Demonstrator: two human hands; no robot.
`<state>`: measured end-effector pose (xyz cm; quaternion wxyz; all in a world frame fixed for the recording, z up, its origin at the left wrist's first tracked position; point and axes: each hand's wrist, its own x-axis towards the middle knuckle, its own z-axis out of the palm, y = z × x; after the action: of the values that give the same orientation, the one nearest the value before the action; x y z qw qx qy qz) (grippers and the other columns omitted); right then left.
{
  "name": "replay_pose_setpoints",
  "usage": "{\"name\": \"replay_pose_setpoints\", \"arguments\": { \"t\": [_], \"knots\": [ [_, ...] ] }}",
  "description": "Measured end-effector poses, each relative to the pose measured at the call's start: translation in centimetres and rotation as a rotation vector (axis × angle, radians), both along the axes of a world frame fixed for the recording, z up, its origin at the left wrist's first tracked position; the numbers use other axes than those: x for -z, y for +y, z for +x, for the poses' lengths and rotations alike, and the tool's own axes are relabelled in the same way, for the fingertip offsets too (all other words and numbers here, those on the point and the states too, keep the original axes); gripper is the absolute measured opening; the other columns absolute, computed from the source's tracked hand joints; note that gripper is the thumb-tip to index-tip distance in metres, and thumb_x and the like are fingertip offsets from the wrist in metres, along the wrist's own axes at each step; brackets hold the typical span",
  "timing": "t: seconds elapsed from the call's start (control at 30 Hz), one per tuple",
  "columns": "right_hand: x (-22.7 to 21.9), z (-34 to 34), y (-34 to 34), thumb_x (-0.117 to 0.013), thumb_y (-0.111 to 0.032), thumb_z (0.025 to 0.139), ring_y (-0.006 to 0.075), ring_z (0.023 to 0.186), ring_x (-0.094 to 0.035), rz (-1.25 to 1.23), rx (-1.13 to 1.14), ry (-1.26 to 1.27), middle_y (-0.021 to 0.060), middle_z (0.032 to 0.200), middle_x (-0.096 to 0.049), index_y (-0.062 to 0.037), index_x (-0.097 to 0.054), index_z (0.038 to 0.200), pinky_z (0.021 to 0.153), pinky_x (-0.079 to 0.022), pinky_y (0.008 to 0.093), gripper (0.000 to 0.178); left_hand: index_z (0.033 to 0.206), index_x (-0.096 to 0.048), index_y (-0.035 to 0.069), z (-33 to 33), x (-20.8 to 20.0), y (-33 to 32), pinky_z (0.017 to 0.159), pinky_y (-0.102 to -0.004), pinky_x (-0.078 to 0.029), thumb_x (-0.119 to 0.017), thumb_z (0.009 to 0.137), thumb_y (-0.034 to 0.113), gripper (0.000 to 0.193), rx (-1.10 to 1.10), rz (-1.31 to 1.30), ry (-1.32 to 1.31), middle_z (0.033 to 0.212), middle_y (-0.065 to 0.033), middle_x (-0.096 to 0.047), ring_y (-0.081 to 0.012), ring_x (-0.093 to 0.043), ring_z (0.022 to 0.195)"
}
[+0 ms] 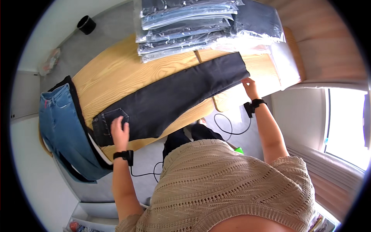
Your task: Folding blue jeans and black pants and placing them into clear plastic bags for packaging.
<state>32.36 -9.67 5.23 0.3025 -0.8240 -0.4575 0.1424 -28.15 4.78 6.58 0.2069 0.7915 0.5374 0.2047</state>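
Black jeans (174, 96), folded lengthwise, lie across the wooden table with the waistband at the left and the hems at the right. My left hand (120, 133) rests on them by the back pocket, its fingers apart. At the other end my right hand (250, 86) is closed at the lower corner of the leg hem, fingertips pinched on the fabric. Both wrists wear black bands with cables.
A tall stack of jeans in clear plastic bags (185, 31) stands at the table's far side, beside another bagged dark garment (257, 21). Blue jeans (63, 120) drape over the left end. A black bin (86, 25) sits on the floor; a window (346, 123) is at right.
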Motion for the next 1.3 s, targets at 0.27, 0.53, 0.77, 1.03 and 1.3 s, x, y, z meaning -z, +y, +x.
{"name": "replay_pose_setpoints", "arguments": {
  "t": [0.27, 0.53, 0.77, 1.03, 1.3],
  "knots": [
    [5.8, 5.0, -0.4, -0.064, -0.018, 0.082, 0.0135, 0.073, -0.061, -0.051, 0.528, 0.542, 0.0063, 0.084, -0.066, -0.0006, -0.063, 0.095, 0.067, -0.048, 0.0257, 0.022, 0.121, -0.051, 0.007, 7.9, 1.8, -9.1, 0.091, -0.0430, -0.039, -0.068, 0.075, 0.020, 0.051, 0.181, -0.217, 0.264, 0.122, -0.0145, -0.047, -0.0324, -0.045, 0.113],
    [8.7, 8.4, 4.2, -0.071, -0.028, 0.080, 0.0176, 0.053, -0.058, -0.181, 0.705, 0.899, 0.0079, 0.069, -0.058, -0.0033, -0.058, 0.084, 0.044, -0.046, 0.0270, 0.029, 0.128, -0.045, 0.010, 10.3, 4.8, -11.8, 0.092, -0.0432, -0.040, -0.059, 0.072, 0.004, 0.058, -0.044, -0.097, 0.520, 0.131, -0.0161, -0.043, -0.0325, -0.042, 0.119],
    [8.6, 9.3, 5.5, -0.055, -0.027, 0.090, 0.0218, 0.057, -0.063, -0.331, 0.619, 0.848, 0.0088, 0.073, -0.060, -0.0035, -0.055, 0.097, 0.046, -0.049, 0.0292, 0.024, 0.120, -0.052, 0.005, 10.3, 5.1, -12.4, 0.088, -0.0402, -0.043, -0.056, 0.077, 0.005, 0.043, -0.266, -0.078, 0.511, 0.118, -0.0141, -0.053, -0.0307, -0.049, 0.109],
    [6.9, 8.9, 4.3, -0.048, -0.023, 0.094, 0.0224, 0.073, -0.065, -0.270, 0.535, 0.926, 0.0095, 0.081, -0.062, -0.0044, -0.051, 0.107, 0.064, -0.054, 0.0337, 0.023, 0.111, -0.054, 0.000, 10.1, 4.4, -12.2, 0.090, -0.0411, -0.042, -0.049, 0.077, -0.003, 0.034, -0.342, -0.066, 0.318, 0.112, -0.0174, -0.054, -0.0350, -0.049, 0.107],
    [8.3, 7.8, 4.0, -0.049, -0.022, 0.094, 0.0201, 0.080, -0.061, -0.153, 0.575, 0.993, 0.0096, 0.092, -0.060, -0.0058, -0.051, 0.110, 0.074, -0.053, 0.0339, 0.024, 0.116, -0.049, 0.001, 10.1, 6.8, -14.8, 0.094, -0.0437, -0.039, -0.045, 0.073, -0.010, 0.044, -0.437, -0.072, 0.121, 0.117, -0.0226, -0.049, -0.0409, -0.047, 0.108]
  ]
}}
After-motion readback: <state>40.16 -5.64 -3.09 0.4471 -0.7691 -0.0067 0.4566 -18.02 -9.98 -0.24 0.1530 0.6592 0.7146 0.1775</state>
